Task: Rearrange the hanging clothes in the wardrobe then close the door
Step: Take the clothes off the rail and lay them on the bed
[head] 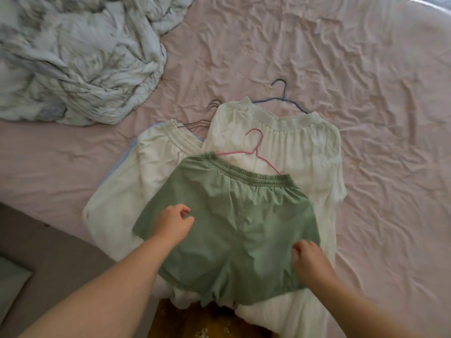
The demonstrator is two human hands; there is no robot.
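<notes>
Shorts (234,223) of soft green knit with an elastic, gathered waistband lie flat on the bed (366,93), on top of two cream garments (292,152), waistband toward 12 o'clock and leg hems toward 6 o'clock. The left hand (174,224) rests on the shorts' 9 o'clock edge, its fingers (184,209) loosely curled and together, apparently pinching or pressing the cloth, though a firm grip cannot be told. The right hand (310,258) sits at the 4 o'clock hem, fingers likewise curled in, touching the fabric. A thin pink wire hanger (256,148) pokes out from under the waistband at 12 o'clock, hook pointing away from the person; a blue hanger (280,96) lies beyond the far cream garment and several grey ones (207,115) at 11 o'clock. The pink hanger is nearly equidistant from both hands, up the shorts' long axis. A crumpled pale blanket (73,57) fills the 10 o'clock corner; the pink sheet is creased. No wardrobe shows.
</notes>
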